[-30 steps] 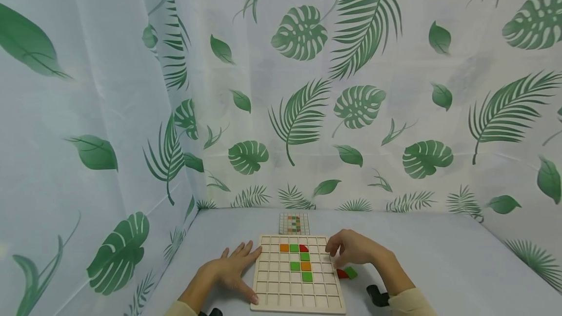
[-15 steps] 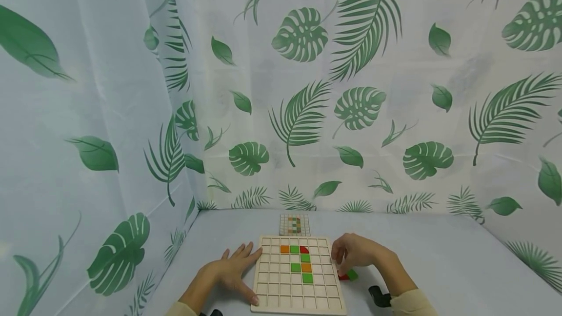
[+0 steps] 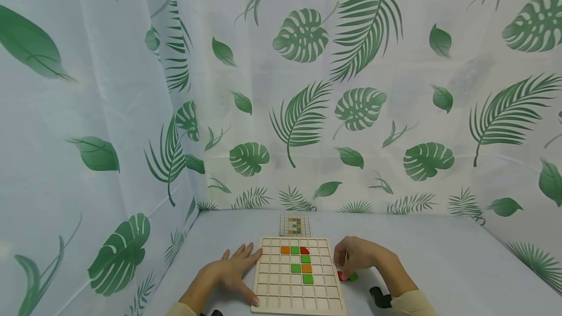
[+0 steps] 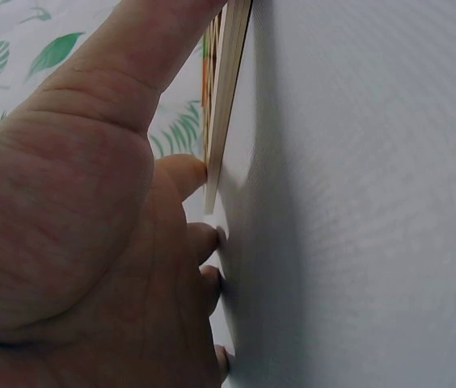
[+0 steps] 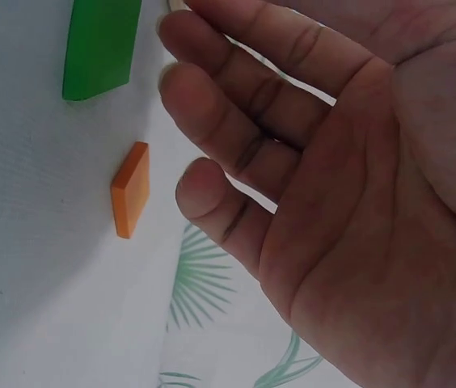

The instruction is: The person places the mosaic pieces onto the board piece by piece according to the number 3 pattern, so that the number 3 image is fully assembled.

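Observation:
A pale wooden grid board (image 3: 276, 301) lies on the table, with several orange, green and red tiles set in its squares. My left hand (image 3: 232, 269) spreads its fingers at the board's left edge, thumb at the near-left corner; in the left wrist view its fingertips (image 4: 204, 242) reach down beside the board's edge (image 4: 226, 97). Right of the board, my right hand (image 3: 357, 252) has its bent fingers down at a red tile (image 3: 340, 275), partly covering it; I cannot tell whether they grip it. A green tile (image 3: 353, 276) lies against it.
In the right wrist view, an orange tile (image 5: 131, 190) lies on the table beyond a green one. A small card with a coloured grid pattern (image 3: 295, 225) stands behind the board. A leaf-print curtain (image 3: 307, 111) closes off the back and left side.
My right hand has moved down from the board's right edge to the loose red and green tiles, its fingers now over the red one. The left hand has stayed in place.

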A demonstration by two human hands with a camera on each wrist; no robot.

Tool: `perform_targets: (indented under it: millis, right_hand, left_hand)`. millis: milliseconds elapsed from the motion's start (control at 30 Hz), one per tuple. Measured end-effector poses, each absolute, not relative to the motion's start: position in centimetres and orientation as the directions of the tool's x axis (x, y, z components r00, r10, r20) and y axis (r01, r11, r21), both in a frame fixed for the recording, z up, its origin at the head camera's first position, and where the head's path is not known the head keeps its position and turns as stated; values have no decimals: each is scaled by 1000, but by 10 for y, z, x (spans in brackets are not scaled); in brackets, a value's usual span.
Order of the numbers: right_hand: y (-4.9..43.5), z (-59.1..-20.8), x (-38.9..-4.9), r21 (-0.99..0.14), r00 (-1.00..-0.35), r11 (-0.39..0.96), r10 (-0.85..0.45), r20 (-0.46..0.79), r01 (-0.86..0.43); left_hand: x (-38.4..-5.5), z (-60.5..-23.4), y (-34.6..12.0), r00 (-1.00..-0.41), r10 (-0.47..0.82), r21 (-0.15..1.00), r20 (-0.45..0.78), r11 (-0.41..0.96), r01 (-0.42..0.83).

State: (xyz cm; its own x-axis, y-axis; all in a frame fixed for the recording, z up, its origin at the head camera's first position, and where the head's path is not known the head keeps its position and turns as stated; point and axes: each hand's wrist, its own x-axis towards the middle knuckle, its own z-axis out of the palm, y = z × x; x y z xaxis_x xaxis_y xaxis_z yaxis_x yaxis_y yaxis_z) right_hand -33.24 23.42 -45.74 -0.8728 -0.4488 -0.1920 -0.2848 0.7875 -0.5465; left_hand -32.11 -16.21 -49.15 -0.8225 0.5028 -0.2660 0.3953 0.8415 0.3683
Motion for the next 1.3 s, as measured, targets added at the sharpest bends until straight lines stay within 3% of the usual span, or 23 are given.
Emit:
perform_targets:
  millis: [167,800,1300]
  right_hand:
    - [232,-461,-333,-519,-887,817,-408,-215,-250]
    - [233,-467,-335,-579,-853,772,-465,-235,-261]
    - [234,-463,-342,-674,-839,627,-544,-20,-391]
  left_hand:
    - [-322,-493,-163,-821,507,365,-261,839,402]
    - [-321,-493,-162,-821,509,380,-258,835,398]
    - [-322,-494,-162,-824,503,373,-261,840,395]
